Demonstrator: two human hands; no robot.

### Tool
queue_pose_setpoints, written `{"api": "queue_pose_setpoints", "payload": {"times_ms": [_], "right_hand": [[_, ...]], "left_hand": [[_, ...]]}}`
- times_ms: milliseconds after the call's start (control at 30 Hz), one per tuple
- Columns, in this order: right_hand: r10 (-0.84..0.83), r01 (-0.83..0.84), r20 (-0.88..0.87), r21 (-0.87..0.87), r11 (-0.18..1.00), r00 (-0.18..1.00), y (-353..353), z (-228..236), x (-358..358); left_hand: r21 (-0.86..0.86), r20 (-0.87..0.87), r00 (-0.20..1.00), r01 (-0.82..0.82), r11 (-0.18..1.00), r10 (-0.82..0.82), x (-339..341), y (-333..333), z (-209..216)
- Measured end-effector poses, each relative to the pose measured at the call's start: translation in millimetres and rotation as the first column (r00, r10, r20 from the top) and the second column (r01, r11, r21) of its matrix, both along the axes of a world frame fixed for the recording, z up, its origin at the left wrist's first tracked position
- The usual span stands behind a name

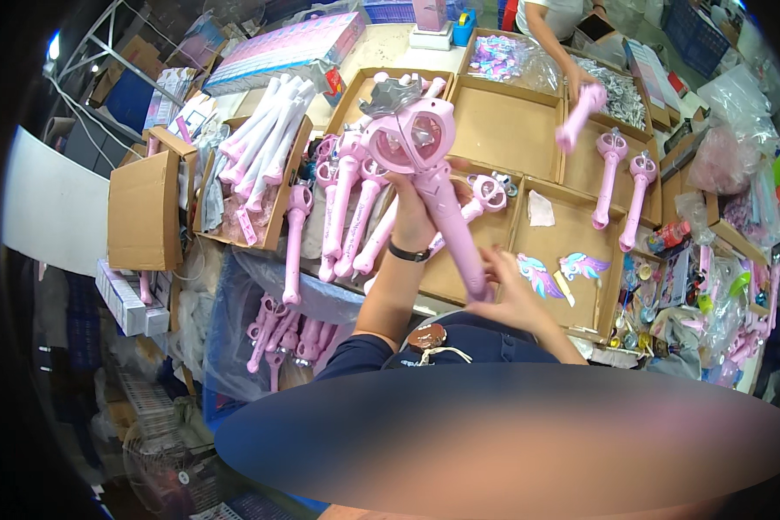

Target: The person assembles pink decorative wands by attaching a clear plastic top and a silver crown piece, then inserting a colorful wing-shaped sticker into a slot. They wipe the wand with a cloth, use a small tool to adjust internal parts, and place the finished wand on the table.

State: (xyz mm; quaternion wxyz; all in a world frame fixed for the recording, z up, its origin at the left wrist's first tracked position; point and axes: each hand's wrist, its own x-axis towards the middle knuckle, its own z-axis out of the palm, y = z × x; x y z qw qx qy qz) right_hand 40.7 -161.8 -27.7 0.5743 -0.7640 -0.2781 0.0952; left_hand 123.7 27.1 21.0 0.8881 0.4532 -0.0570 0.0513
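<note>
A pink toy wand (449, 208) with a heart-shaped clear window and a grey crown-like top is held slanted in front of me. My left hand (414, 217), with a dark band on its wrist, is closed around it just below the head. The fingers of my right hand (513, 299) close on the lower end of the handle. Behind my left hand, several more pink wands (347, 204) lie side by side. To the right of my right hand, two wing-shaped pieces (539, 276) in blue and purple rest in a cardboard tray (529, 232).
A person's hand (576, 78) across the table holds another pink wand (581, 117). Two wands (611, 178) stand in the right tray. A box of white-and-pink sticks (269, 139) is at left. Below hangs a blue plastic-lined bin (225, 347) with wands. Bags and loose parts crowd the right.
</note>
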Motion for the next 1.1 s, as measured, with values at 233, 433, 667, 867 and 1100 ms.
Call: {"api": "queue_pose_setpoints", "payload": {"times_ms": [233,433,667,867,1100], "right_hand": [[-0.331,0.338,0.081,-0.103,0.935,0.940,19.4,-24.3,-5.4],[-0.340,0.348,0.107,-0.077,0.934,0.934,21.1,-27.6,-10.1],[-0.334,0.342,0.127,-0.041,0.939,0.934,20.6,-33.5,-12.3],[-0.240,0.249,0.139,-0.054,0.967,0.961,12.1,-30.7,-13.4],[-0.325,0.343,0.206,-0.061,0.937,0.923,10.6,-24.3,-11.8]], "left_hand": [[0.045,0.030,0.986,0.162,0.986,-0.164,-13.8,-38.8,-14.7],[-0.068,0.005,0.977,0.214,0.974,-0.214,-13.5,-37.2,-19.9],[0.000,0.034,0.977,0.209,0.978,-0.209,-18.2,-37.9,-18.7],[-0.096,0.184,0.982,0.070,0.993,-0.052,4.5,-13.4,-0.8],[-0.114,0.125,0.975,0.198,0.974,-0.183,-11.0,-29.8,-16.3]]}}
